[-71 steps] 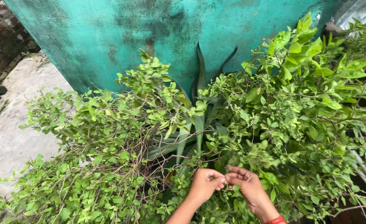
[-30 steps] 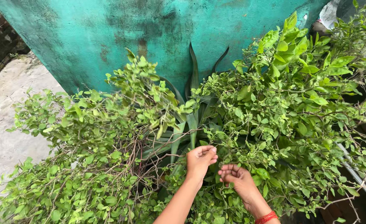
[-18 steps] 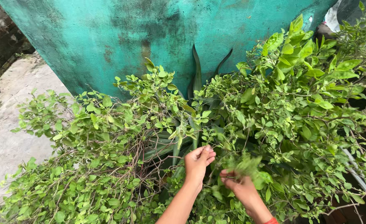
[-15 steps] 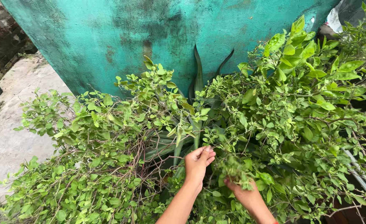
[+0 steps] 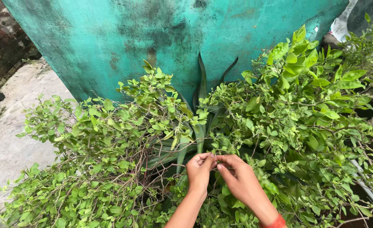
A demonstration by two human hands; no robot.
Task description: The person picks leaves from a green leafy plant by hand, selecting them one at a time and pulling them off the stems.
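Head view, looking down. A teal plastered wall [image 5: 110,38], stained dark in patches, filled the upper field. A pale concrete floor [image 5: 9,139] ran along the left, with a brick wall [image 5: 0,38] at the far corner. Against the foot of the teal wall sprawled a small-leaved shrub [image 5: 110,139], its thin brown twigs and light green leaves spreading across the whole lower field. A taller plant with larger, glossier leaves [image 5: 304,55] rose at the upper right. Long blade-shaped leaves [image 5: 202,84] stood upright in the gap between the two masses of foliage. A grey pipe [image 5: 370,192] showed through the leaves at the lower right.

Both hands worked low in the centre, just below the blade-shaped leaves. The left hand [image 5: 199,171] was curled, thumb and fingers pinched together. The right hand [image 5: 239,179], with a red band [image 5: 277,221] at the wrist, met it fingertip to fingertip, likewise pinched shut. Whether a stem lay between the tips could not be made out.

By judgement, the step in hand was a fine two-handed pinch on a shoot tip of the shrub. A further move would call for a firm grip with one hand and a short, clean pull or snap with the other, clear of the tangled twigs.
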